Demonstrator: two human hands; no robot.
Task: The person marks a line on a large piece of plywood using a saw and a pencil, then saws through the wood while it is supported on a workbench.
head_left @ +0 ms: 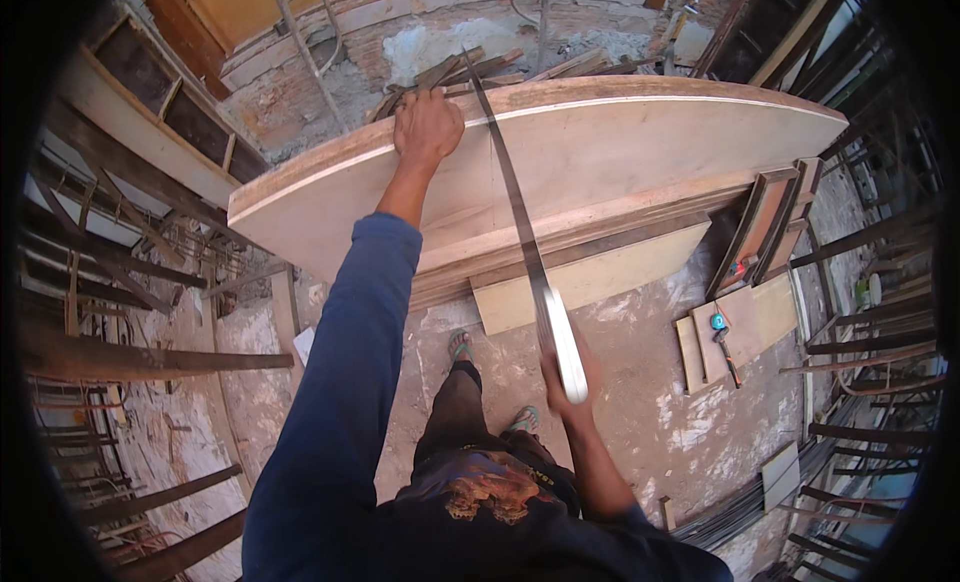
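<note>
the saw handle (566, 352) is white, the blade (515, 192) dark grey, the board (640, 147) pinkish tan, the sleeve (345, 357) navy.

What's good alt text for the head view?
A person's right hand holds a handsaw across the top edge of a large wooden panel; the left hand grips that edge, left of the blade. At right, what looks like a blue tape measure lies on boards.

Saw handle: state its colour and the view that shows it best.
The saw handle is white; it shows best in the head view.
</note>
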